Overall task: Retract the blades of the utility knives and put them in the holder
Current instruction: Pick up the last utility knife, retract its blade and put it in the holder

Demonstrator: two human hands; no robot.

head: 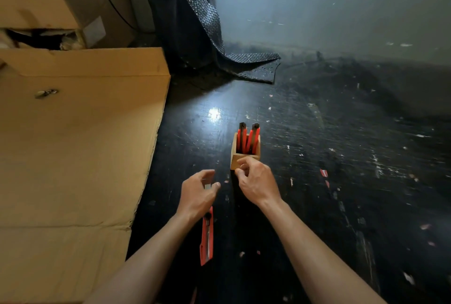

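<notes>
A small open-topped wooden holder (244, 154) stood on the scuffed black desk (317, 157), with two red utility knives with black ends (247, 138) already upright inside it, leaning slightly apart. It sat close in front of the person, probably so that each knife could be dropped in with a short reach.

The right hand (256, 181) rested against the near wall of the holder, fingers curled loosely and touching its front edge; it looked to be steadying the box, and whether it gripped anything small I could not tell.

The left hand (197, 193) hovered just beside it, half open, thumb and fingers bent over the front end of a third red utility knife (207, 237), where a grey strip of blade (207, 186) seemed to show between them. That knife lay flat on the desk, running back under the wrist toward the person. The hand appeared to touch it without clamping it. In my judgement its blade had yet to be drawn in.

A large flattened brown cardboard sheet (73, 145) lay to the left.
</notes>
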